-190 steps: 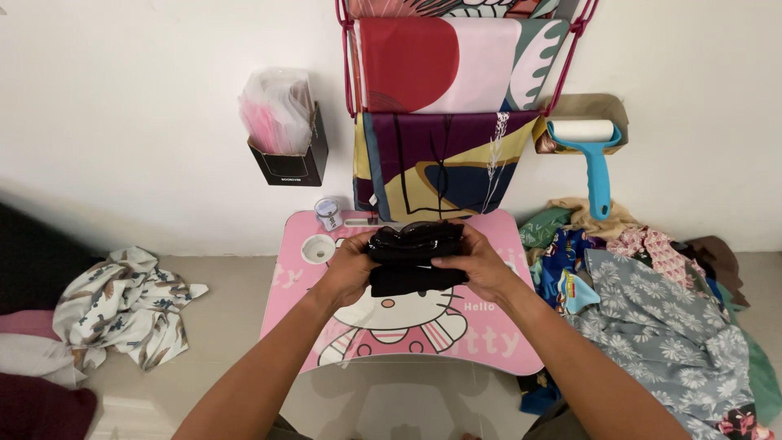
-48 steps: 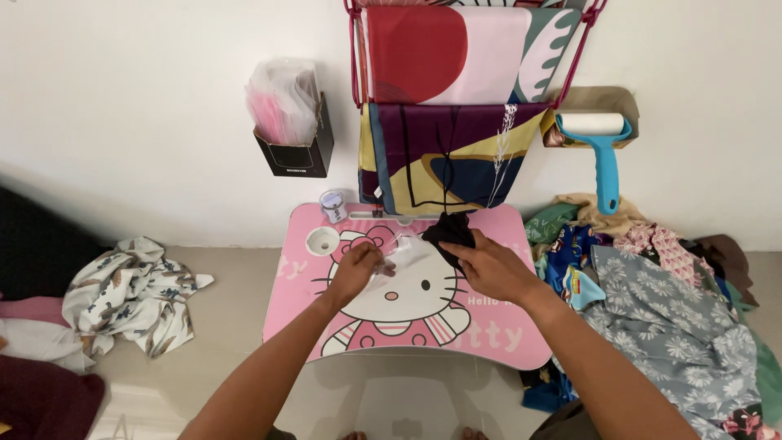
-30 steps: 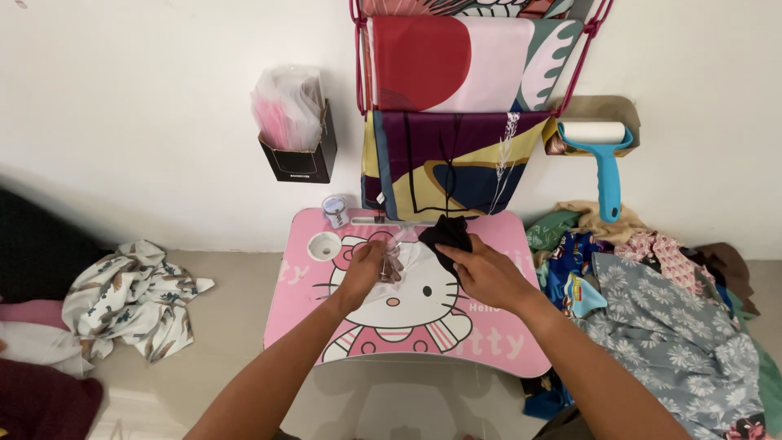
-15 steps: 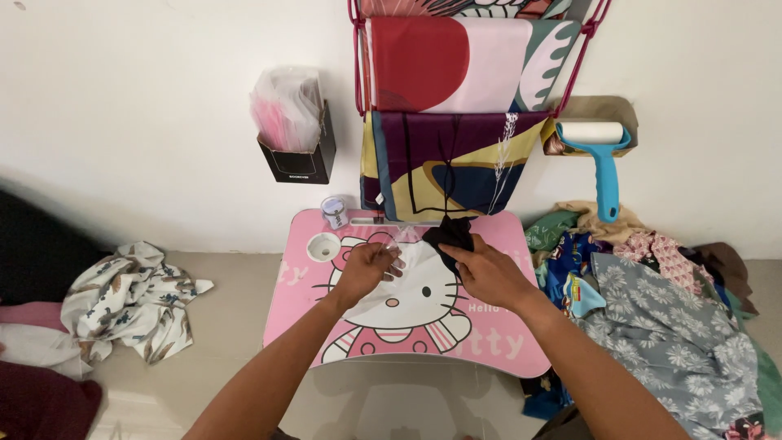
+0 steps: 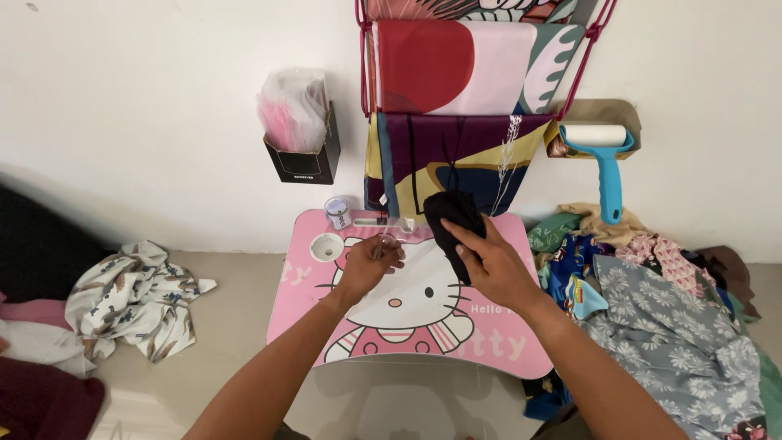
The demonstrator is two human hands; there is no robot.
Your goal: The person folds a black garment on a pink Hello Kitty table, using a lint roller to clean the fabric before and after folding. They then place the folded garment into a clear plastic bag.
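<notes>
We're gripping the folded black cloth (image 5: pixel 453 224) in our right hand (image 5: pixel 493 265), long axis pointing away; left hand (image 5: pixel 368 265) is pinching a clear bag (image 5: pixel 407 259) just beside it.

The scene is bright and evenly lit by soft, diffuse light with no hard highlights. The white wall (image 5: pixel 163 98) reads clean, grading slightly darker toward its foot, where a soft shadow band runs along the floor. The black wall box (image 5: pixel 303 159) throws only a faint shadow beneath it. The pink lap table (image 5: pixel 489 342) shows mild sheen but no glare. Focus is sharp across the centre; the forearms at the bottom edge look softer and stretched by wide-angle distortion. The dark bundle at the left edge (image 5: pixel 41 253) falls into deep shade, its detail lost.
</notes>
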